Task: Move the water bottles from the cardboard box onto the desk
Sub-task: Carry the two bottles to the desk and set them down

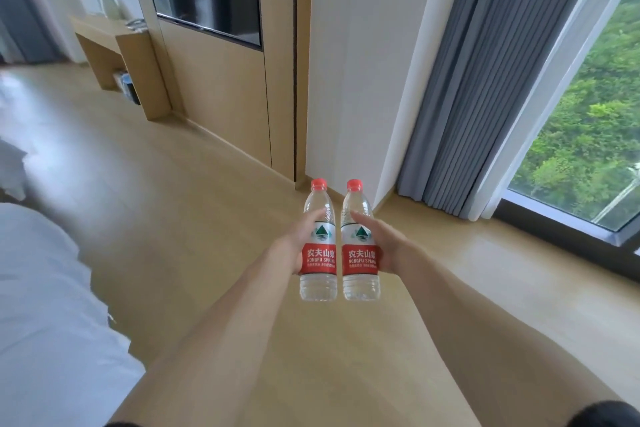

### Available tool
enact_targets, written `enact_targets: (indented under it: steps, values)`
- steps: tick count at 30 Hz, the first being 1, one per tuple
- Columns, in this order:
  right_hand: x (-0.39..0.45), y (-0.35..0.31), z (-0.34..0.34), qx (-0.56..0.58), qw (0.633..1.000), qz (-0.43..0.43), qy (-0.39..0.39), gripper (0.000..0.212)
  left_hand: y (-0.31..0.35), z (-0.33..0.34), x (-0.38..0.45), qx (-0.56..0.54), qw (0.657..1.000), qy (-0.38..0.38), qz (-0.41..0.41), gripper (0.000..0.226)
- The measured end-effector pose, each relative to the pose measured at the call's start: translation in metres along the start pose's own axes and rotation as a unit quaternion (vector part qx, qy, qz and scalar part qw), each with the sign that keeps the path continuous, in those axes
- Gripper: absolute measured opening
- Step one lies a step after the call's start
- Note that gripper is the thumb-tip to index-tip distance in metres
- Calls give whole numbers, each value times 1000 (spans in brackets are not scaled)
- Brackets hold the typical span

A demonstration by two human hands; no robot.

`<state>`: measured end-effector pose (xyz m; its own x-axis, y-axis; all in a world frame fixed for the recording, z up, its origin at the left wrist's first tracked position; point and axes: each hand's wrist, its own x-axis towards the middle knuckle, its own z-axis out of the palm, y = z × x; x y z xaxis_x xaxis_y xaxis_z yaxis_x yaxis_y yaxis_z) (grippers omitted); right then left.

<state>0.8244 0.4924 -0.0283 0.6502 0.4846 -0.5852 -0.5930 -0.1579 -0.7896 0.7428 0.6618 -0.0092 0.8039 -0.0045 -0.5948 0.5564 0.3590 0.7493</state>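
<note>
Head view: left hand [298,242] gripping one upright water bottle [318,243], right hand [382,246] gripping another [360,243], side by side, table [104,32] lying far ahead-left, nearer the left hand

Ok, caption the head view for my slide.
Left hand and right hand each hold an upright red-capped water bottle above the wooden floor.

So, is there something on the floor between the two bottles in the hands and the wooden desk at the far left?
Nothing visible. The left hand and right hand each hold a bottle upright, and bare floor runs to the desk. The bed stays at the left side.
</note>
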Motion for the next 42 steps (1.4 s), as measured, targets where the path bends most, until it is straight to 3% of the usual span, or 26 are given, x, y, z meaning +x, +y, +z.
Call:
enact_targets:
  steps: [7,16,26,42]
  values:
    - [90,-64,56,-14,999,-1,-36,53,72,-77,44,-28,998,52,27,50]
    - [197,-123,127,-51,994,-2,-96,59,133,-173,83,-64,986,145,60,55]
    - [349,-205,193,-101,975,30,-194,58,218,-264,160,-118,950,278,82,52]
    - [517,-322,280,-161,937,53,-305,58,339,-368,246,-158,919,351,88,63]
